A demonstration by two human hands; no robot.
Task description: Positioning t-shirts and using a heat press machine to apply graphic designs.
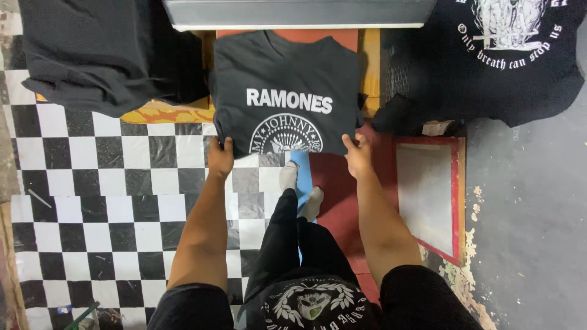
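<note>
Both hands, left (220, 156) and right (358, 154), are gripping the black printed T-shirt's (284, 73) lower hem; its collar is lying hidden under the grey press (293, 12).

Both hands, left hand (220, 156) and right hand (358, 154), gripped the black printed T-shirt's (284, 73) lower edge above the checkered floor (98, 183).

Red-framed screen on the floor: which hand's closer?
Right. The right hand grips the printed shirt hem just left of the screen; the left hand holds the far corner.
</note>
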